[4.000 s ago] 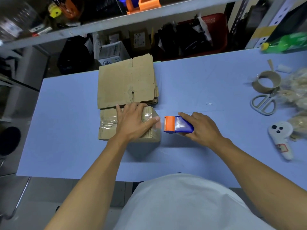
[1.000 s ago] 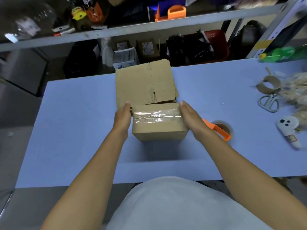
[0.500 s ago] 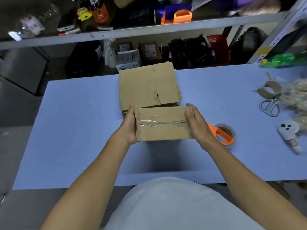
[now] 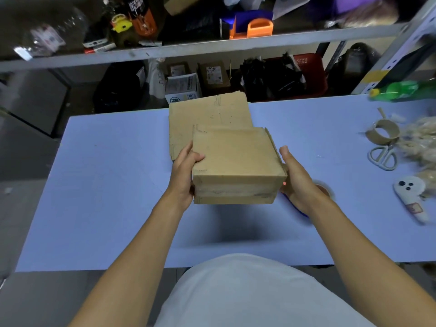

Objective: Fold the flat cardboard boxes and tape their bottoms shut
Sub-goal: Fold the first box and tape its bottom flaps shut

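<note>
Blue table (image 4: 106, 185) — box (image 4: 233, 159) between hands (image 4: 182, 175)

You are working in dim, cool light that falls from above, so the box (image 4: 236, 161) between your hands throws a soft, smeared shadow on the table (image 4: 106, 197) just below them. The shelf (image 4: 188, 47) beyond your hands sits in deep shade. Motion blur softens the remote (image 4: 411, 199) (well right of your right hand (image 4: 297, 182)). Straight lines bow outward toward the edges.
</note>
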